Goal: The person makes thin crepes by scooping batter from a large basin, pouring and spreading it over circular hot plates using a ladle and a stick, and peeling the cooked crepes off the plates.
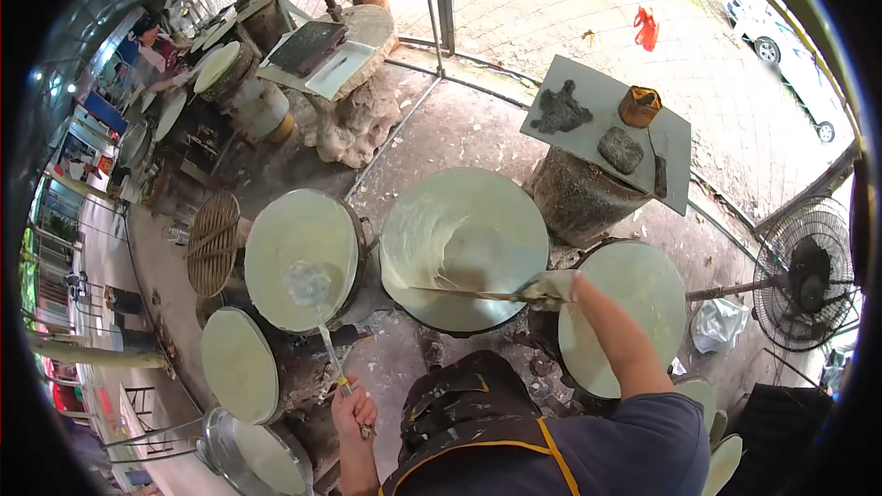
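My left hand (pixel 353 407) is closed around the handle of a long ladle (pixel 328 342). The ladle's round bowl is over the pale surface of the round pan (pixel 272 225) on the left. My right hand (pixel 549 288), in a whitish glove, grips a long thin stick-like tool (pixel 459 293); whether it is a blade or a spatula I cannot tell. That tool reaches left across the middle round pan (pixel 507 211), which has a pale, streaky coating with a darker bare-looking patch. Under my right forearm lies another pale-coated round pan (pixel 616 312).
A stone-like stand holds a grey board (pixel 574 83) with a tin (pixel 640 106), a rough block (pixel 620 150) and dark lumps. At right is a fan (pixel 808 266). A woven round lid (pixel 211 243) and pale discs (pixel 241 366) stand left. A person (pixel 156 55) works far left.
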Demonstrator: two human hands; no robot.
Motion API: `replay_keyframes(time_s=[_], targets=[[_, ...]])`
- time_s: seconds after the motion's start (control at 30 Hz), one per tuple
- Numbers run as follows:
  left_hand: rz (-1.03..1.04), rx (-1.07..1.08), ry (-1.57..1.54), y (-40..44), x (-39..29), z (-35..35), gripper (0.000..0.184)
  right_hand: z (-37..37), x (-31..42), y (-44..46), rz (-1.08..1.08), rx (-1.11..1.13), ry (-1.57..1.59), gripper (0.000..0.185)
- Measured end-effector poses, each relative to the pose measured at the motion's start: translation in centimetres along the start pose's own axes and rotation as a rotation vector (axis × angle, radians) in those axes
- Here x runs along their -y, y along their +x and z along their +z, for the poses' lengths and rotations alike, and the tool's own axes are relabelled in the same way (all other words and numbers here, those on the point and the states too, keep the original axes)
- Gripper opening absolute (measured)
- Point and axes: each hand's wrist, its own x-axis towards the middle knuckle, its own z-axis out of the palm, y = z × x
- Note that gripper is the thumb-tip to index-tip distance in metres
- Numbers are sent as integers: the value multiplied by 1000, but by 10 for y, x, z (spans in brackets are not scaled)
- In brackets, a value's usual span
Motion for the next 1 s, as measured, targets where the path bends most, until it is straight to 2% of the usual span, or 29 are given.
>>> replay_keyframes(time_s=[0.07,0.13,0.2,0.23,0.33,0.37,0.47,0.5,0.53,0.6,0.63,0.73,0.8,0.87,0.9,0.97,1.0], targets=[[-4,-5,-10,-9,4,-5,25,-10,0,-37,14,-49,-9,18],[-11,3,-41,-13,13,-8,25,-16,16,-8,-192,-240,96,20],[-35,-27,-62,-22,21,-5,25,2,39,5,-203,-336,71,22],[-47,-41,-68,-26,24,-4,25,14,45,4,-173,-331,21,23],[-66,11,-46,-35,27,-10,25,24,26,-1,-105,-43,-235,27],[-75,11,-44,-38,26,-12,24,24,22,-12,-105,-129,-272,27],[-107,30,-40,-41,22,-24,24,23,-3,-14,-343,-446,-34,25],[-117,45,-35,-39,20,-31,24,15,-15,11,-359,-534,242,22],[-126,62,-32,-37,17,-37,24,24,-20,8,-300,-481,156,20],[-151,114,-41,-32,7,-47,24,53,-30,-1,-183,-373,-13,18],[-167,138,-46,-31,1,-53,24,77,-31,-19,-246,-324,-62,17],[-198,231,-61,-34,-23,-73,24,109,-80,-24,-228,-305,134,21],[-233,276,-91,-32,-39,-98,24,172,-107,-27,-464,-447,527,14],[-274,299,-66,-25,-63,-130,25,224,-139,12,-500,-544,797,7],[-296,302,-33,-19,-74,-144,27,258,-144,37,-453,-454,858,12],[-334,323,10,-13,-94,-172,28,322,-113,81,-522,-424,804,23],[-346,344,24,-10,-108,-186,28,343,-90,102,-620,-482,578,27]])
